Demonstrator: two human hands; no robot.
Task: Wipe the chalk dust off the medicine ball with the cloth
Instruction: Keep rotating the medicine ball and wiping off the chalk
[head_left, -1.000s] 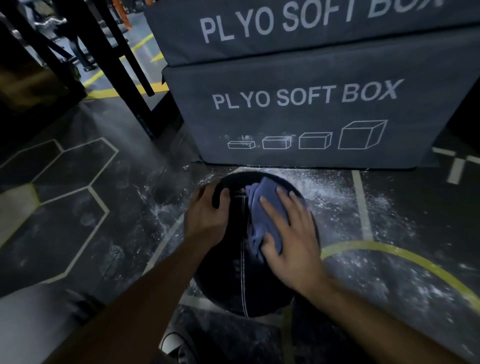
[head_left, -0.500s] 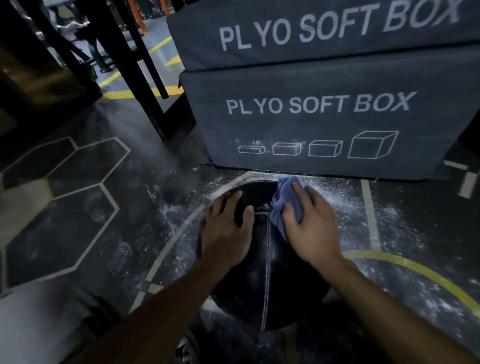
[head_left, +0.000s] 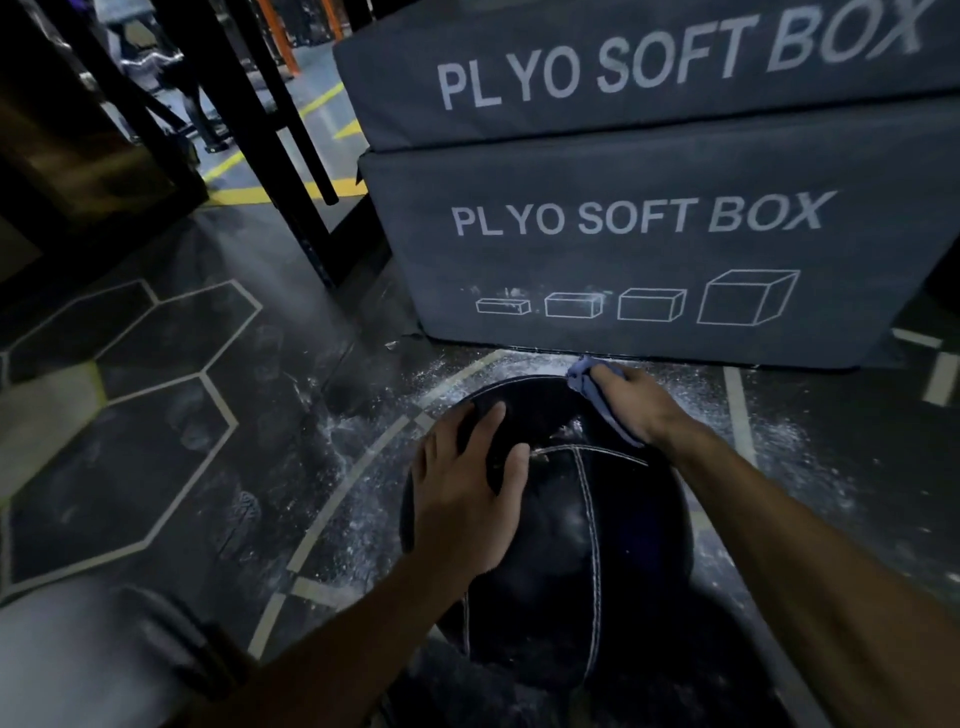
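I see stacked plyo boxes (head_left: 649, 234) at the far side, the black medicine ball (head_left: 561, 545) on the dusty floor (head_left: 208, 415) near them. My left hand (head_left: 467, 493) rests flat on its left; my right hand (head_left: 631, 402) clutches the blue cloth (head_left: 582, 376) on its far right top.

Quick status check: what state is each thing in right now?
Medicine ball: on the floor, chalk smudges near its seams.
Cloth: bunched, pressed on the ball's far side.
Right hand: holding the cloth.
Left hand: flat on the ball.
Floor: chalk-dusted.
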